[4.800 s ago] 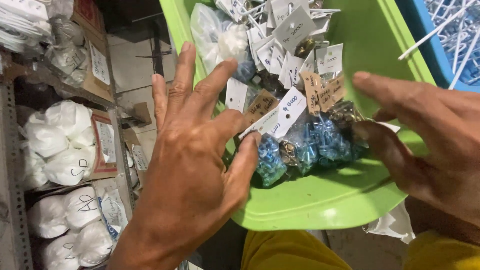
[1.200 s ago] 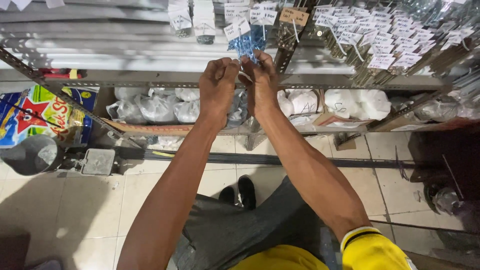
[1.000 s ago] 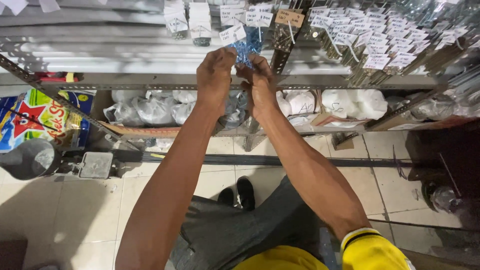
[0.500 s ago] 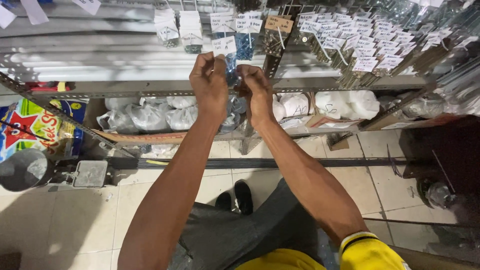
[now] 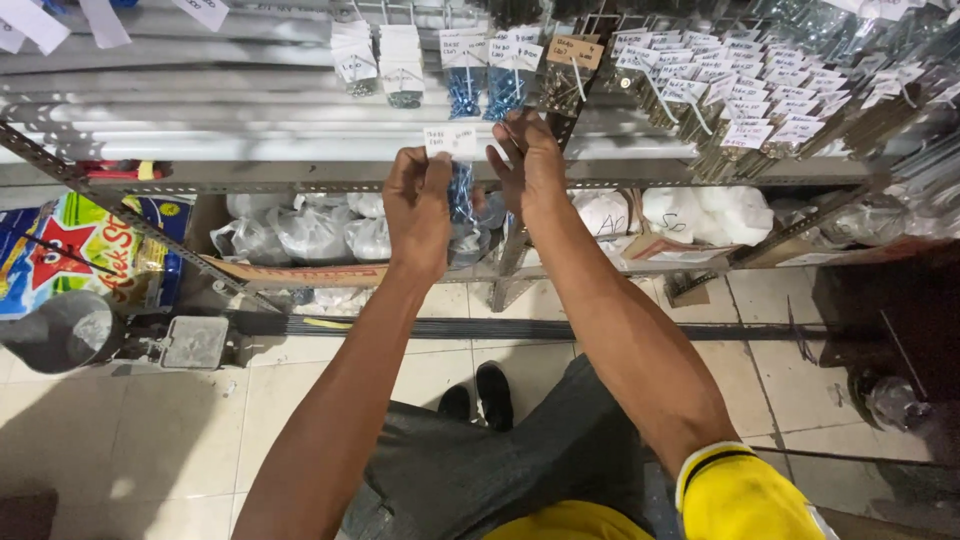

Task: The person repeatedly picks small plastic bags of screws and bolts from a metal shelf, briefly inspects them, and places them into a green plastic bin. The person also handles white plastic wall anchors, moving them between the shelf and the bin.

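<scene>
My left hand (image 5: 418, 205) pinches a small clear packet of blue screws (image 5: 460, 190) by its white paper tag, holding it up before a metal rack. My right hand (image 5: 530, 160) is raised just to the right of the packet, fingers curled near its top edge; whether it touches the packet is hard to tell. Straight above, more tagged packets of blue screws (image 5: 487, 85) hang on hooks of the rack (image 5: 300, 175).
Rows of tagged hardware packets (image 5: 730, 100) hang to the upper right. White bagged goods (image 5: 300, 235) fill cardboard boxes on the low shelf. A coloured sack (image 5: 90, 250), a grey bucket (image 5: 55, 330) and long metal rods (image 5: 560, 328) lie on the tiled floor.
Earlier my hands were over a green basin of packets. Over the last second both hands have stayed raised at the rack, and the blue packet has come down slightly from the hooks.
</scene>
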